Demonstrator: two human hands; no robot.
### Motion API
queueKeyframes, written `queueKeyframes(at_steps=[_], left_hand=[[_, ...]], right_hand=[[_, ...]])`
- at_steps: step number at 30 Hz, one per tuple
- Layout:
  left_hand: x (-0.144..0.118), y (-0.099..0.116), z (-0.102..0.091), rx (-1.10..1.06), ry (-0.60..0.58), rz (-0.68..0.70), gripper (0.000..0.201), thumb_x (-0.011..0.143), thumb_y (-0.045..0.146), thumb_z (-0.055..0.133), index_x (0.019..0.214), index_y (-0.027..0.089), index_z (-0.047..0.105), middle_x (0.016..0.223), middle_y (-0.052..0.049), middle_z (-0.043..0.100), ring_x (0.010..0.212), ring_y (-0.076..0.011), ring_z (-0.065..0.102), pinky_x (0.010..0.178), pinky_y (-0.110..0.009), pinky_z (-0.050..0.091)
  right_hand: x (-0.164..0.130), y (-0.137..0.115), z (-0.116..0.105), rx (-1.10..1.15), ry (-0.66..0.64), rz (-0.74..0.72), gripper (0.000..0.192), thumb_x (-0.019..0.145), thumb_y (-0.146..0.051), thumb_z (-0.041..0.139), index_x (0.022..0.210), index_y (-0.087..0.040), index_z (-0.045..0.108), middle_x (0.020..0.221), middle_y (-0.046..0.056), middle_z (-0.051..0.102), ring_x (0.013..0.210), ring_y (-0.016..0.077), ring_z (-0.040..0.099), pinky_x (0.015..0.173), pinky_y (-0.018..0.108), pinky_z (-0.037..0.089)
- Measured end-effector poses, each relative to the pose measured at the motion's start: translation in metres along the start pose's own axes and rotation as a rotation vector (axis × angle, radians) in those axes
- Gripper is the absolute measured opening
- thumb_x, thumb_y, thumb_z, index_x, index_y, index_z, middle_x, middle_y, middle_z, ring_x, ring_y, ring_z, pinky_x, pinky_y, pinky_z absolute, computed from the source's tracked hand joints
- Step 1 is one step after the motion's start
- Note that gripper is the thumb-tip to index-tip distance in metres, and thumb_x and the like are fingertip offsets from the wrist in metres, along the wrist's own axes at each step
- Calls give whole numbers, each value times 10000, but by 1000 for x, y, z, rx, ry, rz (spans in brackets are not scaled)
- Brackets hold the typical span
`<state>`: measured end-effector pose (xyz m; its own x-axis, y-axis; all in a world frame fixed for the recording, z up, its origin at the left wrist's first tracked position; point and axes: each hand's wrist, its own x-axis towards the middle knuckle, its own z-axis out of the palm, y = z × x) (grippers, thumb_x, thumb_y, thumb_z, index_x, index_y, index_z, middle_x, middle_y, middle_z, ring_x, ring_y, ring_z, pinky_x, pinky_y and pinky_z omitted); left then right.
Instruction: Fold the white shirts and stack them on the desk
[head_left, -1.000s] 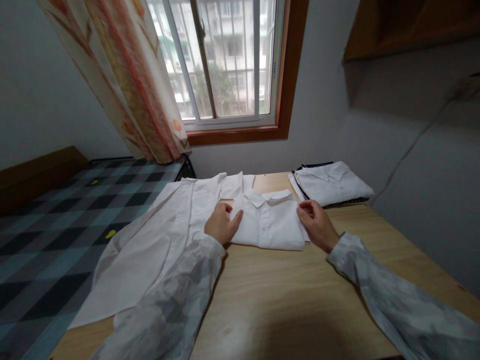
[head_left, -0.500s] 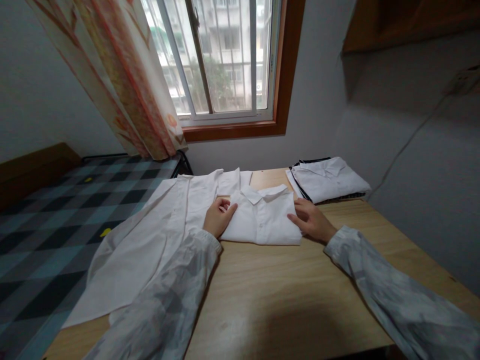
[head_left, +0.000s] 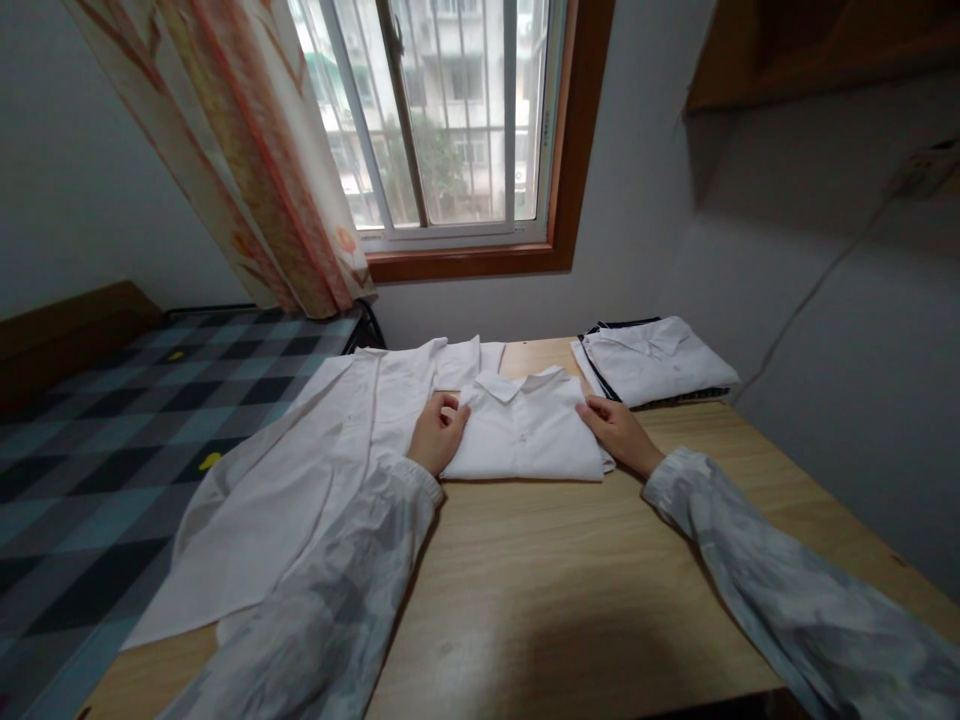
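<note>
A folded white shirt lies on the wooden table, its collar toward the window. My left hand is closed at the shirt's left edge, thumb on top and curled fingers at its side. At the opposite edge my right hand pinches the fabric between thumb and fingers. A bit of cloth sticks out at the folded shirt's lower right corner. Left of my left hand another white shirt is spread out, partly covered by my left sleeve.
A stack of folded clothes, white with black edges, sits at the table's back right. The wooden table borders a bed with a checked cover on the left. Behind are a window and a patterned curtain.
My right hand has shifted slightly left and taken a pinch on the shirt's right edge. The shirt's front edge has moved a little away from me. My left hand stays nearly in place.
</note>
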<state>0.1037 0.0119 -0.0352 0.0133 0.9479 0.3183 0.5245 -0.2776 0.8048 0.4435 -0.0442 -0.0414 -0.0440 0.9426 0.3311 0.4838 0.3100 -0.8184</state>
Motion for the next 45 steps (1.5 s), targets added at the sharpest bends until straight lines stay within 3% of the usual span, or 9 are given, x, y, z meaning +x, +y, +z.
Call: queueKeyframes(at_steps=[6,11,15,18,24,28,34,39,45], left_hand=[[-4,-1,4,74,112,-18,148,966,373,601,947,244,531,750,42,561,650,-163,533,677,-291,399],[-7,5,3,211,86,-8,128,998,354,596,972,245,534,823,11,614,687,-180,558,693,-304,388],[-9,8,2,216,87,-47,97,1027,332,561,1000,252,512,813,12,593,676,-186,549,676,-304,362],[-9,7,3,191,106,-71,99,1024,335,560,1007,252,508,785,20,570,664,-183,542,662,-299,351],[-7,0,2,-133,123,-76,239,949,473,596,931,236,574,754,26,570,680,-165,541,653,-269,401],[-14,-5,-4,-370,-3,-135,267,908,477,560,986,232,630,762,20,629,629,-157,555,580,-251,403],[-34,5,-22,-58,-67,-136,278,797,392,673,1011,215,654,760,11,680,619,-164,591,589,-263,412],[-44,12,-32,233,-301,-103,177,816,375,616,761,216,669,669,-5,647,656,-185,602,614,-290,385],[-50,12,-33,213,-265,-50,287,885,453,562,724,222,612,637,20,581,636,-169,542,614,-289,347]], right_hand=[[4,10,9,-18,59,91,565,930,-715,653,700,-199,632,627,2,566,614,166,487,551,289,318],[-4,2,8,-74,113,64,545,978,-680,613,724,-202,675,705,41,651,692,210,574,631,317,417],[-19,-11,-7,-110,-65,-140,419,992,-591,644,818,-215,710,951,85,723,893,253,639,832,362,505],[-28,-15,-16,-74,-162,-186,330,957,-548,712,937,-220,739,1089,97,739,973,265,654,902,382,509],[-29,-11,-11,-53,-153,-88,388,982,-542,665,768,-222,614,826,29,642,786,209,571,727,328,443],[-29,-6,-8,-35,-107,-85,333,995,-474,625,779,-233,545,807,4,573,776,201,543,722,327,430],[-28,0,-3,-198,55,-144,374,978,-499,673,750,-245,519,887,48,602,890,247,559,833,377,449],[-26,0,0,-233,41,-105,420,1024,-517,604,729,-249,470,773,15,538,774,219,530,742,353,414],[-30,-4,-1,-263,38,-83,395,1045,-494,506,737,-246,498,785,30,608,757,214,562,732,332,430]])
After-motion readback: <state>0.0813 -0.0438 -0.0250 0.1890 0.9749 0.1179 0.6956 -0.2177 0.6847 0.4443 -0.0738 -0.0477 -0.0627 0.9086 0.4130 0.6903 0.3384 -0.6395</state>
